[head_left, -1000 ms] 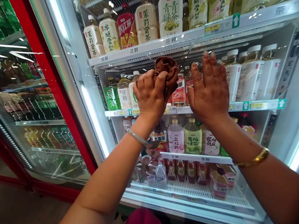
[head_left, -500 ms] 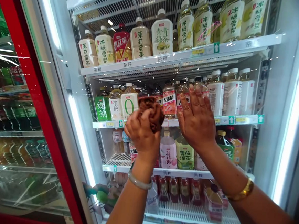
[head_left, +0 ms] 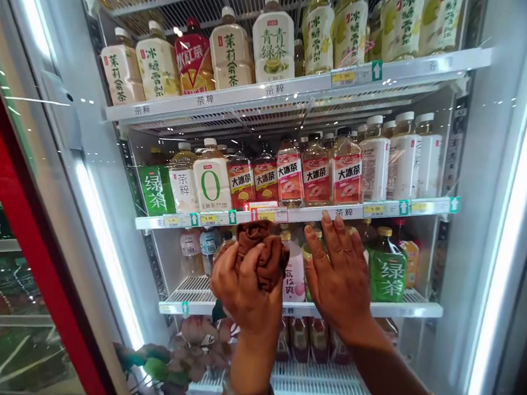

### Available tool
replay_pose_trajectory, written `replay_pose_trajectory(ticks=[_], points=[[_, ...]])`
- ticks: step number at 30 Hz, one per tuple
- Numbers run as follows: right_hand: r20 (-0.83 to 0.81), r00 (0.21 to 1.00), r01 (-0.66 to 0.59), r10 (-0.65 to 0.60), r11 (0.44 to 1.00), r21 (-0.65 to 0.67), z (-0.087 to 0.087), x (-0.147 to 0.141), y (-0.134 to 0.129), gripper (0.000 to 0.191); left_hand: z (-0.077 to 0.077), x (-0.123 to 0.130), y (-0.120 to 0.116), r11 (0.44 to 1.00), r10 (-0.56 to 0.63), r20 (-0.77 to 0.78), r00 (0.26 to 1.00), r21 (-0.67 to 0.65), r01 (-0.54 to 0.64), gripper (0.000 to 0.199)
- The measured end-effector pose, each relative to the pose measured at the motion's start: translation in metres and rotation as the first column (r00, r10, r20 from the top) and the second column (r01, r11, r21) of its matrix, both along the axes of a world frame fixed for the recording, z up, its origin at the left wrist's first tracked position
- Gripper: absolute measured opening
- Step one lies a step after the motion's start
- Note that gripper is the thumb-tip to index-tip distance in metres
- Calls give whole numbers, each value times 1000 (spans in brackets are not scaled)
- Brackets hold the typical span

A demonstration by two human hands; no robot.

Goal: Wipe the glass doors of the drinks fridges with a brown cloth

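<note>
In the middle of the head view, my left hand (head_left: 247, 287) is wrapped round a bunched brown cloth (head_left: 265, 255), its top sticking out above the fingers. To its right, my right hand (head_left: 339, 276) is spread flat, palm facing away, with nothing in it. Both hands are raised before a glass surface (head_left: 232, 128) that shows faint reflections and specks. Whether the cloth or the palm touches the glass, I cannot tell. Behind the glass, bottles with red labels (head_left: 317, 174) stand on a white shelf (head_left: 299, 213) just above my fingertips.
More drink bottles (head_left: 232, 49) line the upper shelf, and a green-labelled bottle (head_left: 388, 268) stands on the lower one. At left runs a red door frame (head_left: 24, 282). Bright light strips (head_left: 104, 246) edge the cabinet. Leaves (head_left: 156, 368) show at lower left, apparently a reflection.
Both hands have moved down relative to the shelves, from the red-labelled bottles to below their shelf edge. The cloth stays in my left hand. The view has shifted a little.
</note>
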State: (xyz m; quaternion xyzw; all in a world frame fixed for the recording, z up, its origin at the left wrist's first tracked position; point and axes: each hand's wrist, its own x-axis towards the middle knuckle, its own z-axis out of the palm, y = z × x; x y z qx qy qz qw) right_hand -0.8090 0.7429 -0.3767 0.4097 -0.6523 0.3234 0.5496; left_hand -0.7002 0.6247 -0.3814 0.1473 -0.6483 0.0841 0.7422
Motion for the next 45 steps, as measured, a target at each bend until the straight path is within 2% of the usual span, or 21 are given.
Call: replay_pose_trajectory(ticks=[2, 4, 6, 9, 10, 12, 14, 17, 20, 22, 25, 28, 30, 32, 34, 37, 39, 41, 42, 43, 45], points=[[4, 1000, -7, 7, 1000, -22, -4, 0, 0, 87, -11, -9, 11, 999, -5, 0, 1000, -45, 5, 42], [13, 1000, -20, 21, 999, -39, -6, 0, 1, 84, -25, -16, 24, 996, -51, 22, 998, -77, 53, 34], [19, 999, -40, 41, 998, -50, -9, -1, 3, 81, -33, -18, 31, 991, -99, 66, 993, -83, 104, 30], [16, 1000, -23, 24, 998, -56, -16, -1, 5, 81, -25, -5, 23, 988, -117, 120, 986, -88, 128, 34], [15, 1000, -6, 6, 998, -55, -18, -1, 5, 82, -19, 1, 16, 991, -114, 106, 988, -55, 120, 37], [13, 1000, 23, -23, 999, -46, -21, 0, 4, 84, -8, 13, 1, 992, -81, -4, 997, 94, 81, 45], [9, 999, 36, -35, 998, -43, -22, 1, 2, 84, -5, 17, -8, 983, -24, -93, 995, 178, 40, 48], [-17, 999, 38, -39, 997, -72, -22, 2, 1, 80, -20, 7, 0, 998, -30, -43, 999, 49, 32, 41], [-85, 996, -14, 5, 994, -105, -21, -2, 2, 68, -44, -12, 23, 987, -123, 65, 990, -95, 129, 29], [-123, 991, -66, 52, 991, -116, -22, -5, 3, 61, -51, -16, 31, 971, -161, 128, 979, -157, 181, 24], [-135, 989, -80, 60, 985, -151, -22, -7, 3, 60, -40, -3, 20, 975, -141, 164, 976, -147, 165, 31], [-105, 994, -46, 24, 978, -205, -22, -5, 2, 68, -18, 18, -7, 993, -68, -56, 996, 92, 73, 44], [-83, 997, -22, 5, 979, -204, -22, -3, 3, 70, -12, 25, -18, 989, -23, -123, 992, 144, 41, 45], [-63, 998, 3, -15, 983, -182, -21, -3, 6, 70, -17, 22, -17, 996, 1, -103, 995, 89, 9, 42], [-33, 999, 32, -38, 983, -182, -18, -5, 10, 69, -28, 10, -6, 1000, -8, -38, 999, 10, 8, 39], [14, 997, 77, -76, 982, -175, -14, -10, 17, 67, -46, -11, 18, 988, -98, 49, 994, -113, 103, 32], [18, 995, 95, -94, 986, -134, -13, -13, 22, 67, -50, -20, 26, 965, -142, 105, 984, -205, 161, 28], [12, 995, 95, -94, 991, -93, -13, -17, 27, 68, -46, -20, 25, 938, -153, 154, 976, -288, 192, 29], [13, 996, 92, -91, 993, -75, -13, -18, 30, 69, -41, -17, 21, 938, -149, 156, 976, -290, 189, 34], [17, 996, 88, -87, 994, -62, -14, -19, 32, 70, -35, -13, 16, 950, -147, 135, 980, -258, 178, 40], [24, 996, 84, -83, 996, -41, -16, -22, 36, 71, -23, -5, 8, 987, -135, 22, 991, -89, 136, 49]])
